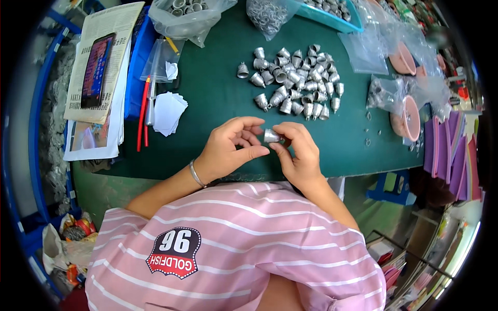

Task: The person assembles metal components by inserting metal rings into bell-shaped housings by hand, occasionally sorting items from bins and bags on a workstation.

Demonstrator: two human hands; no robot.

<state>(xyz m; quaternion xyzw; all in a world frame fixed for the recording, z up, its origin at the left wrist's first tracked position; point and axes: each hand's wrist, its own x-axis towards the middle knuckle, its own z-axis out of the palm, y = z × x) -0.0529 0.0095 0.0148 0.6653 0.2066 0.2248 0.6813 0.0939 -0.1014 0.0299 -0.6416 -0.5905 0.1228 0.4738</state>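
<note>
Left hand (228, 147) and right hand (296, 153) both pinch one small silver bell (271, 136) at frame centre; bell pile (295, 82) lies above on green surface (218, 98). Phone (97, 70) upper left.

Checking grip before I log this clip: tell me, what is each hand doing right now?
Left hand: closed on the small silver bell, pinching it.
Right hand: closed on the same bell from the other side.

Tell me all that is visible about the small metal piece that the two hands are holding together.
The small metal piece is a silvery grey, bell-shaped cap with a dull, cast look, the same kind as the pile of bells lying farther back. It is held above the green mat, lying roughly sideways. The left hand pinches it with its fingertips from the left, and the right hand grips its right end. Finer detail is too small to tell.
</note>
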